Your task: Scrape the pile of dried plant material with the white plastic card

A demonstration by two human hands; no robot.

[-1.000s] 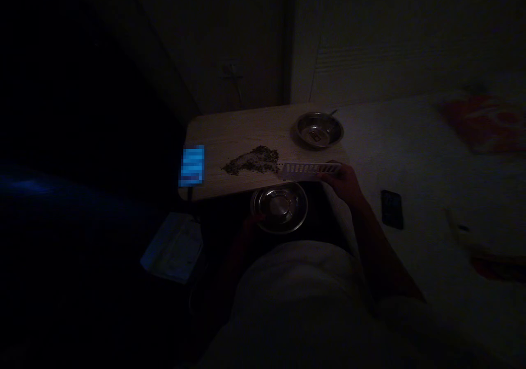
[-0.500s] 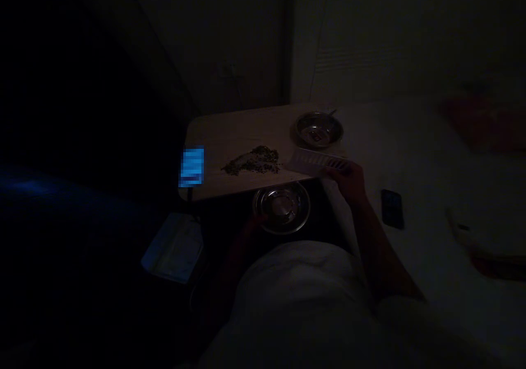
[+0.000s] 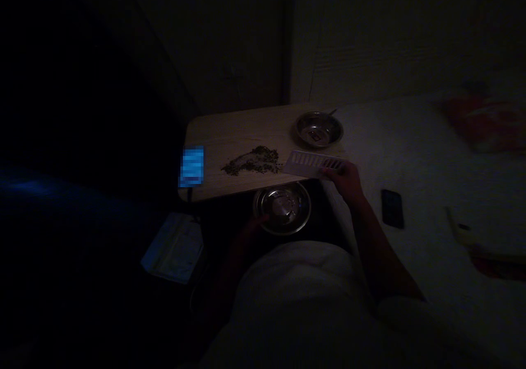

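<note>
Right-hand fingers (image 3: 333,174) around slotted strip (image 3: 302,165), steel bowl (image 3: 319,131) behind, dark bits (image 3: 263,154) leftward.

Worktop (image 3: 230,131): 1. Far bowl (image 3: 331,134), far right corner, and near bowl (image 3: 302,210), below near edge: 2. Slotted strip (image 3: 302,167), right end: 1. Grain pile (image 3: 261,161), centre: 1, too fine to count by piece. Lit panel (image 3: 191,166), left edge: 1. Phone (image 3: 392,209), beyond right edge: 1. Left hand (image 3: 258,221), right hand (image 3: 345,180): 2.
</note>
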